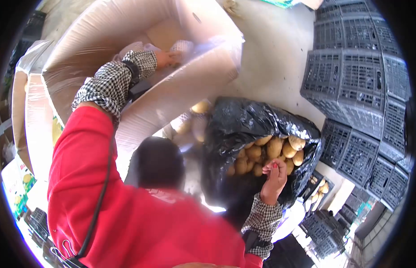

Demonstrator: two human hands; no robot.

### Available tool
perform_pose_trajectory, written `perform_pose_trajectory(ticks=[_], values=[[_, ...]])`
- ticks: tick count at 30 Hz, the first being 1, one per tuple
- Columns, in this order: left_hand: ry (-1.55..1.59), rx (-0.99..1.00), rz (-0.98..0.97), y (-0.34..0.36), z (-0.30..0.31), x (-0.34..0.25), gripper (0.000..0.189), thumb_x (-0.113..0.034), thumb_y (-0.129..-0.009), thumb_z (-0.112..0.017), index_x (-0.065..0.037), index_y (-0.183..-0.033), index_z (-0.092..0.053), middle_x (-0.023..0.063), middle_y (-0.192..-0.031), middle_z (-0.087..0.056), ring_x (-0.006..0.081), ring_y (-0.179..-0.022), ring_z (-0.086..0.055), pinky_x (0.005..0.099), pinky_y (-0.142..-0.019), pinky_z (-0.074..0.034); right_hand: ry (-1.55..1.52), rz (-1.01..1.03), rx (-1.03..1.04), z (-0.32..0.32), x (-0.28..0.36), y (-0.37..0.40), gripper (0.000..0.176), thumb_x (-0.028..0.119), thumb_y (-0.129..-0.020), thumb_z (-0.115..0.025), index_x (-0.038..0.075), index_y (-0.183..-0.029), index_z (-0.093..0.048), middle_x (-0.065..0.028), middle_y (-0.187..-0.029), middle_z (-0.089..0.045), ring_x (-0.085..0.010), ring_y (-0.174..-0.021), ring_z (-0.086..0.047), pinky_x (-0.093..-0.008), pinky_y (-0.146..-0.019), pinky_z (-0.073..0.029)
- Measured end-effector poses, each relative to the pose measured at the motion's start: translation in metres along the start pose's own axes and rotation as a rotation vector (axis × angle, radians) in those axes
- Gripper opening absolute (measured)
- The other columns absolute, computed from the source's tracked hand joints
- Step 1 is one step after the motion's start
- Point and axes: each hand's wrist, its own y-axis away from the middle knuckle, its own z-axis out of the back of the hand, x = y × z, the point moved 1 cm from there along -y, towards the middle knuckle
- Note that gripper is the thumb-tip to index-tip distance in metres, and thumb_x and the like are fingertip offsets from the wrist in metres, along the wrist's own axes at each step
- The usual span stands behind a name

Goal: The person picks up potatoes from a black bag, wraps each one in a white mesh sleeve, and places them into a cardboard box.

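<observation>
My left hand (167, 59) reaches inside a large cardboard box (150, 105). Its fingers close at a white foam net (183, 46); whether something lies inside the net is hidden. My right hand (275, 175) hovers over a black plastic bag (237, 116) filled with oblong yellow-brown fruits (274, 147) that resemble potatoes or mangoes. Its fingers are curled together, a spot of red shows on one, and anything in them is hidden. Both forearms wear checked sleeve covers. More of the fruits (184, 126), blurred and partly in white netting, lie between box and bag.
Black plastic crates (346, 80) stand stacked along the right. A lower crate (322, 191) holds yellowish produce. Another tall carton (38, 107) stands at the far left, by a printed green and white box (18, 185). Pale floor (270, 58) shows between box and crates.
</observation>
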Motion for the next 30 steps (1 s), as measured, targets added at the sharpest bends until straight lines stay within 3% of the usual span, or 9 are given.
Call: perform_pose_trajectory(ticks=[5, 8, 10, 14, 16, 18, 20, 24, 30], values=[[0.341, 0.412, 0.182, -0.010, 0.062, 0.030, 0.050, -0.006, -0.072, -0.053, -0.012, -0.121, -0.044, 0.0149, -0.122, -0.045, 0.0270, -0.113, -0.044, 0.0328, -0.091, -0.040, -0.053, 0.115, -0.059, 0.026, 0.014, 0.003, 0.014, 0.009, -0.087, -0.044, 0.000, -0.093, -0.052, -0.0042, -0.072, -0.054, -0.0094, -0.063, -0.051, -0.0206, -0.058, -0.043], [1.579, -0.060, 0.243, -0.002, 0.044, 0.068, 0.032, -0.007, -0.082, -0.049, -0.011, -0.114, -0.050, 0.0116, -0.107, -0.056, 0.0199, -0.096, -0.056, 0.0283, -0.079, -0.047, -0.005, 0.208, -0.206, 0.081, 0.016, 0.016, 0.013, 0.009, -0.087, -0.045, 0.002, -0.094, -0.053, -0.0040, -0.071, -0.054, -0.0096, -0.061, -0.050, -0.0212, -0.057, -0.042], [0.267, -0.457, 0.720, -0.009, 0.168, -0.078, 0.027, -0.002, -0.085, -0.044, -0.009, -0.109, -0.053, 0.0063, -0.103, -0.058, 0.0118, -0.092, -0.055, 0.0234, -0.077, -0.046, -0.097, 0.212, -0.401, 0.127, -0.009, 0.025, 0.013, 0.012, -0.087, -0.046, 0.004, -0.094, -0.053, -0.0022, -0.070, -0.054, -0.0091, -0.060, -0.050, -0.0210, -0.056, -0.041], [0.585, -0.497, 0.087, -0.054, 0.206, -0.212, 0.023, -0.004, -0.085, -0.046, -0.007, -0.107, -0.053, 0.0041, -0.097, -0.059, 0.0087, -0.089, -0.054, 0.0232, -0.079, -0.044, -0.169, 0.061, -0.674, 0.219, -0.073, 0.058, 0.018, 0.021, -0.087, -0.047, 0.008, -0.098, -0.053, 0.0015, -0.072, -0.054, -0.0066, -0.062, -0.050, -0.0192, -0.056, -0.039], [0.320, -0.270, -0.104, -0.098, 0.184, -0.300, 0.025, -0.009, -0.081, -0.052, -0.007, -0.106, -0.054, 0.0050, -0.101, -0.057, 0.0148, -0.089, -0.056, 0.0264, -0.076, -0.045, -0.210, -0.053, -0.788, 0.252, -0.116, 0.076, 0.018, 0.019, -0.087, -0.046, 0.008, -0.099, -0.053, 0.0017, -0.072, -0.054, -0.0065, -0.062, -0.049, -0.0192, -0.056, -0.039], [0.156, 0.099, -0.339, -0.143, 0.152, -0.363, 0.036, -0.012, -0.073, -0.059, -0.007, -0.108, -0.053, 0.0107, -0.106, -0.052, 0.0270, -0.097, -0.050, 0.0337, -0.088, -0.039, -0.194, -0.138, -0.800, 0.277, -0.158, 0.096, 0.020, 0.015, -0.084, -0.045, 0.007, -0.099, -0.054, 0.0006, -0.073, -0.054, -0.0071, -0.062, -0.050, -0.0197, -0.054, -0.039], [0.013, 0.229, -0.475, -0.188, 0.099, -0.395, 0.043, -0.017, -0.071, -0.061, -0.006, -0.111, -0.050, 0.0109, -0.116, -0.046, 0.0283, -0.106, -0.044, 0.0364, -0.090, -0.038, -0.135, -0.228, -0.802, 0.296, -0.190, 0.117, 0.020, 0.014, -0.082, -0.046, 0.007, -0.099, -0.055, -0.0006, -0.074, -0.055, -0.0080, -0.064, -0.052, -0.0205, -0.052, -0.040], [-0.138, 0.245, -0.381, -0.287, 0.025, -0.430, 0.058, -0.016, -0.069, -0.062, -0.004, -0.121, -0.039, 0.0116, -0.128, -0.034, 0.0291, -0.117, -0.034, 0.0381, -0.096, -0.032, 0.047, -0.323, -0.831, 0.312, -0.248, 0.143, 0.023, 0.009, -0.080, -0.046, 0.003, -0.100, -0.055, -0.0033, -0.077, -0.057, -0.0091, -0.062, -0.054, -0.0201, -0.052, -0.042], [-0.281, 0.293, -0.145, -0.337, -0.031, -0.446, 0.063, -0.015, -0.069, -0.062, -0.010, -0.126, -0.035, 0.0112, -0.131, -0.032, 0.0297, -0.116, -0.034, 0.0393, -0.096, -0.032, 0.412, -0.293, -0.742, 0.327, -0.280, 0.135, 0.031, 0.014, -0.078, -0.051, 0.002, -0.107, -0.051, -0.0168, -0.099, -0.057, -0.0281, -0.093, -0.055, -0.0352, -0.079, -0.043]])
